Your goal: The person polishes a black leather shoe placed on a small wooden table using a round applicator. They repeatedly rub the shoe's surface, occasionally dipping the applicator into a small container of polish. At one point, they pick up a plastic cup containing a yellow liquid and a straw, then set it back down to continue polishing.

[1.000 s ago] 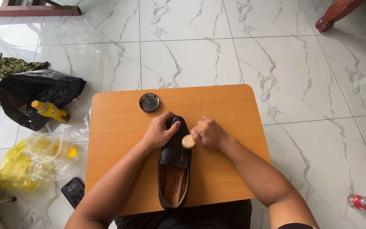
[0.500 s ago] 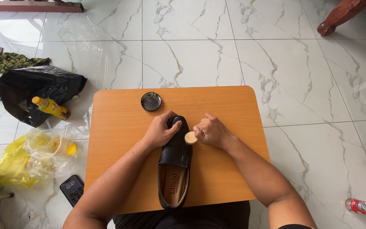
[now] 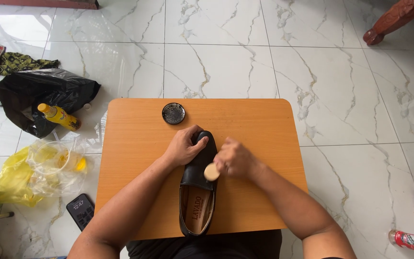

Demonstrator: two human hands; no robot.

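A black shoe (image 3: 198, 192) lies on a small orange table (image 3: 135, 158), toe pointing away from the person and the open end near the table's front edge. The left hand (image 3: 184, 146) rests on the toe of the shoe. Its fingers (image 3: 201, 140) are curled over the top and press the shoe down, so the hand is closed on the shoe. The right hand (image 3: 233, 159) is just beside the shoe on its right side. Its fingers are bunched tight around a small round pale pad (image 3: 211, 171), and the pad touches the side of the shoe.

A little round tin (image 3: 173, 113) with dark stuff in it sits open on the table, near the far edge, just past the shoe's toe.

What could go wrong? The shoe may slide or tip if the left hand lets go while the pad pushes from the side. The heel end is close to the table's front edge, so a hard push toward the person could send it off. The open tin is near the left hand, so a bump could knock it and smear the table.

On the floor to the left are a black bag (image 3: 39, 93), a yellow bottle (image 3: 58, 116), a yellow plastic bag (image 3: 15, 177) and a phone (image 3: 81, 211).
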